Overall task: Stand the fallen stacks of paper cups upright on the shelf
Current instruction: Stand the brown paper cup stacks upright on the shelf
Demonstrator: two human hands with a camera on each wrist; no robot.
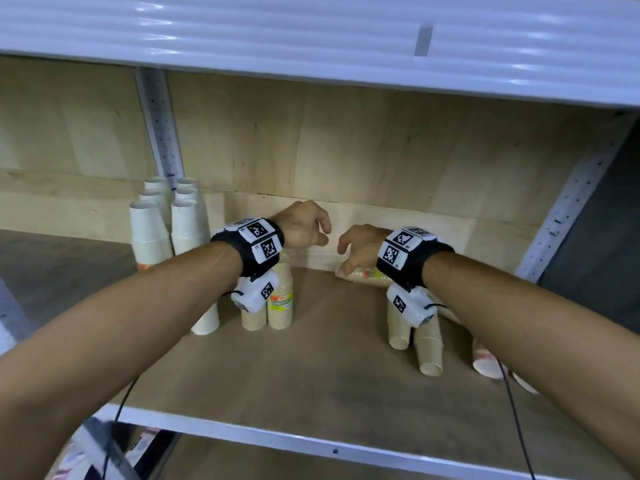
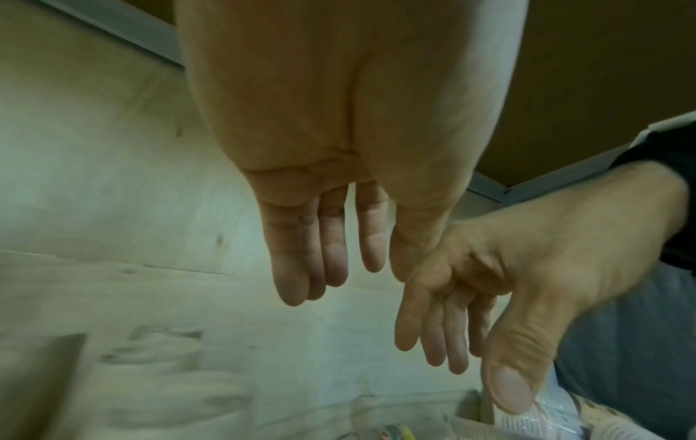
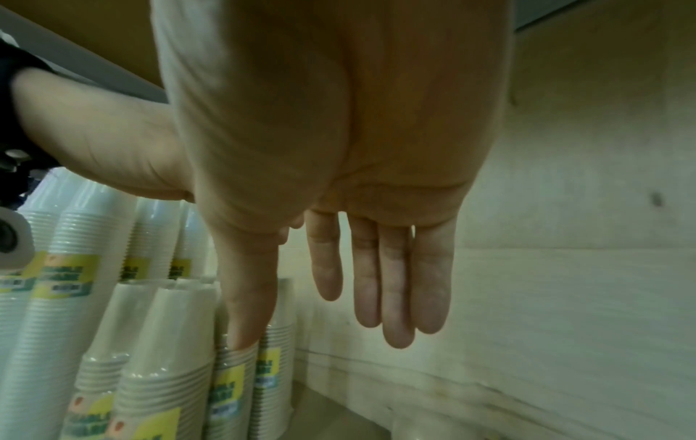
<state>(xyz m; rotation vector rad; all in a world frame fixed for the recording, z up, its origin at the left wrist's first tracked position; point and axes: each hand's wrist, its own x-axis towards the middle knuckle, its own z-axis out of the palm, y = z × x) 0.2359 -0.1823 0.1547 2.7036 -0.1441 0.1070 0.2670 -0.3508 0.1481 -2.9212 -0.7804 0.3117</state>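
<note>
A plastic-wrapped stack of paper cups [image 1: 367,274] lies on its side at the back of the wooden shelf [image 1: 311,368]. My right hand [image 1: 343,258] hovers over its left end with fingers relaxed, and the thumb tip touches the wrap [image 2: 527,422]. My left hand [image 1: 322,233] hangs just left of it, fingers straight, holding nothing. More tan stacks [image 1: 429,348] lie on their sides under my right forearm. In the wrist views the left hand [image 2: 361,262] and the right hand [image 3: 324,282] both show empty palms.
Upright white stacks [image 1: 150,233] fill the back left corner. Labelled tan stacks [image 1: 280,299] stand under my left wrist, also seen as upright stacks [image 3: 162,357]. A plywood back wall [image 1: 381,150] and a metal shelf [image 1: 311,36] overhead close the space. The front rail [image 1: 277,434] edges the board.
</note>
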